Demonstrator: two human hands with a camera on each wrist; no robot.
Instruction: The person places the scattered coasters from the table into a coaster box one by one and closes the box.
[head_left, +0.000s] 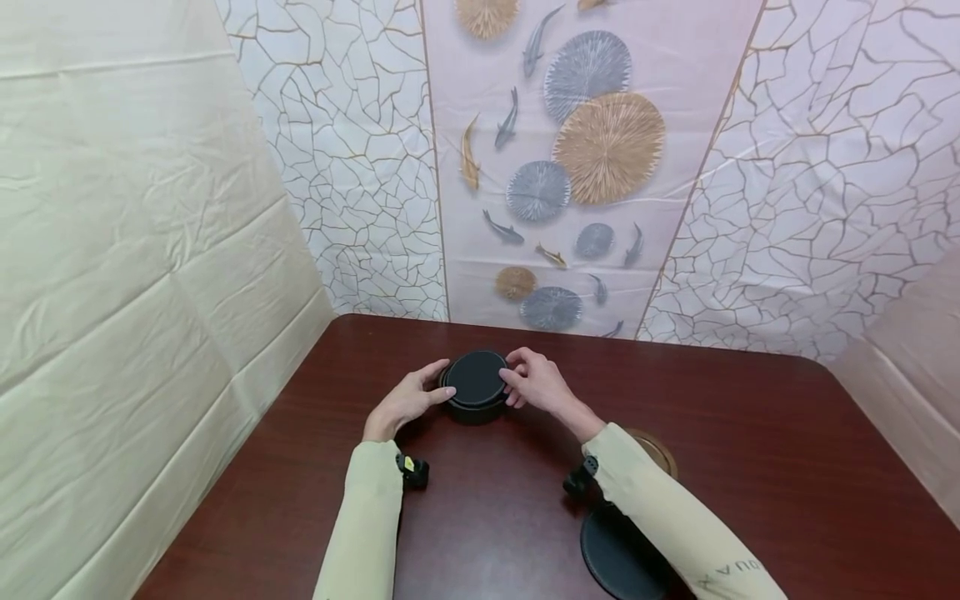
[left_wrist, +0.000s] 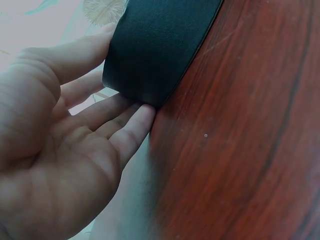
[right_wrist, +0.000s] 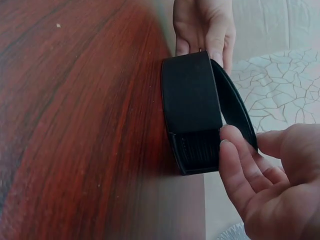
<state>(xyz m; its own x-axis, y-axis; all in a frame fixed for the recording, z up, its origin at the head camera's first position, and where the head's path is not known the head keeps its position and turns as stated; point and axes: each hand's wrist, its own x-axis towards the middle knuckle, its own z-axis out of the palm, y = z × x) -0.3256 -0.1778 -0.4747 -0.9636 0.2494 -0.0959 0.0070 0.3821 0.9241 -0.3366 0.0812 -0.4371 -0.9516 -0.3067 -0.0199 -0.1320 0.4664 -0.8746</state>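
I have the left hand (head_left: 405, 402) cupping the black holder (head_left: 474, 415) on the table (head_left: 465, 508), the right hand (head_left: 540, 383) pinching the black disc (head_left: 477, 379) tilted atop it. Seating or lifting the disc, I judge; either needs the holder steady.

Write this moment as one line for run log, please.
left hand: grips box | right hand: pinches lid | lid: tilted over box | box: on table

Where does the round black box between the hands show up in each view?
Head: the round black box is below centre.
Left wrist: the box is at the top middle.
Right wrist: the box is just right of centre.
Shared landmark: the left hand, beside the box in every view.
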